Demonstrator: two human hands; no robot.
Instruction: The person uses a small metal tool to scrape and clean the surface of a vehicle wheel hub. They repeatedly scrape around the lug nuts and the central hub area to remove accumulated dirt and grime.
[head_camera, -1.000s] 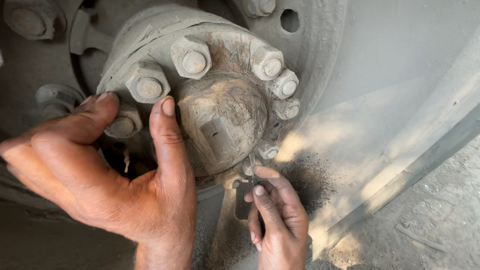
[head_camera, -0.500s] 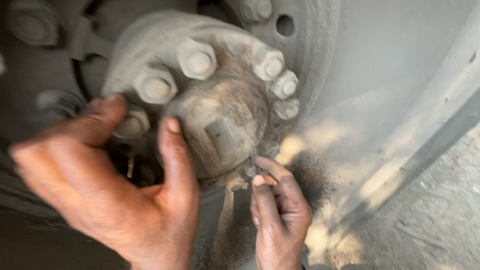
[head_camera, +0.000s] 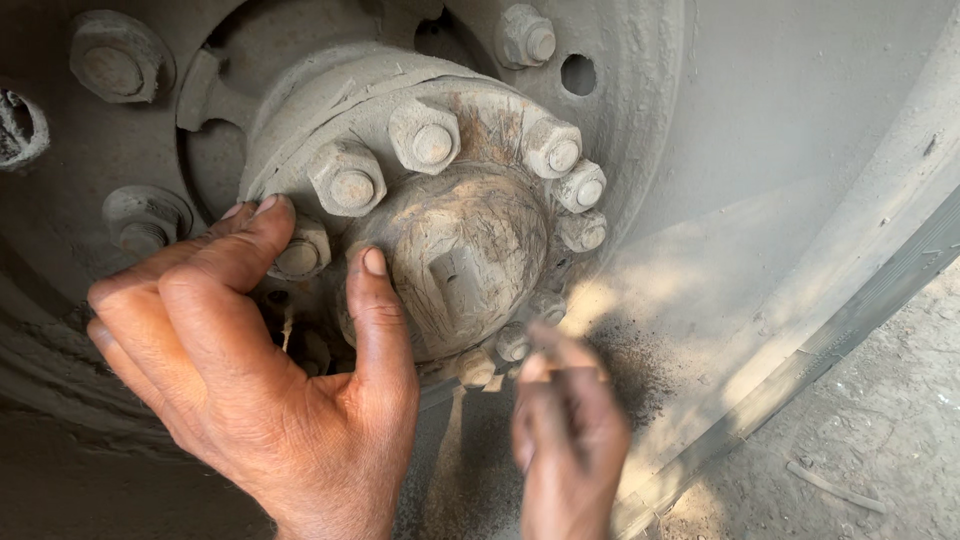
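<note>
A dusty grey wheel hub (head_camera: 465, 260) with a ring of large nuts fills the middle of the view. My left hand (head_camera: 250, 400) lies spread against it. Its thumb presses on the domed hub cap, and its fingertips rest on a nut (head_camera: 300, 258) at the hub's left edge. My right hand (head_camera: 565, 430) is motion-blurred just below the hub, its bunched fingertips close to two small lower nuts (head_camera: 512, 343). Whether it holds anything is hidden by the blur.
The dished wheel rim (head_camera: 780, 150) curves round to the right, with a dark grime patch (head_camera: 630, 370) under the hub. Larger wheel studs (head_camera: 115, 60) stand at the upper left and top. Dusty ground (head_camera: 880, 450) shows at the lower right.
My right hand has risen from below the hub toward the lower nuts and is now blurred. My left hand has stayed on the hub, with its fingers shifted slightly.
</note>
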